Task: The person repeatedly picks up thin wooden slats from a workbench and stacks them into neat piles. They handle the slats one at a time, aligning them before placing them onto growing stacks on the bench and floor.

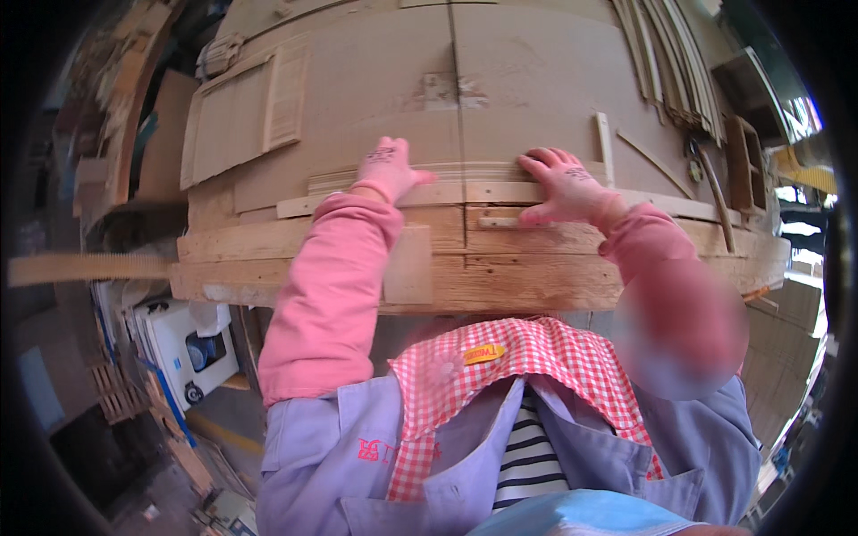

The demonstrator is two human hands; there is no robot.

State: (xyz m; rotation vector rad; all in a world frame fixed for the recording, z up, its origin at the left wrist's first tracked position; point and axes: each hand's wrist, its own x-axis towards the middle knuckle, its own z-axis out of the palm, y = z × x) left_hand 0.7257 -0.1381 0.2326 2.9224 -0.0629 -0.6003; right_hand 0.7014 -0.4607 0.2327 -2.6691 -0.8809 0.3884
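Note:
Both hands wear thin pink gloves with dark print on the back. My left hand (389,169) lies palm down over the left part of a row of thin wooden strips (479,171), its thumb pointing right. Over the right part of those strips my right hand (568,186) is spread, thumb toward me and fingers on the far side. The strips lie along a pale wooden rail (499,193) that crosses the workbench (536,271). Close to my right thumb is a short wooden piece (497,222). The palms hide part of the strips and rail.
Grooved wooden boards (234,117) lie at the left of the brown bench covering (375,74). Long slats (660,60) are stacked at the far right. A narrow stick (657,164), an upright batten (604,149) and a curved handle (717,201) lie nearer. A dark slot (460,127) runs down the middle.

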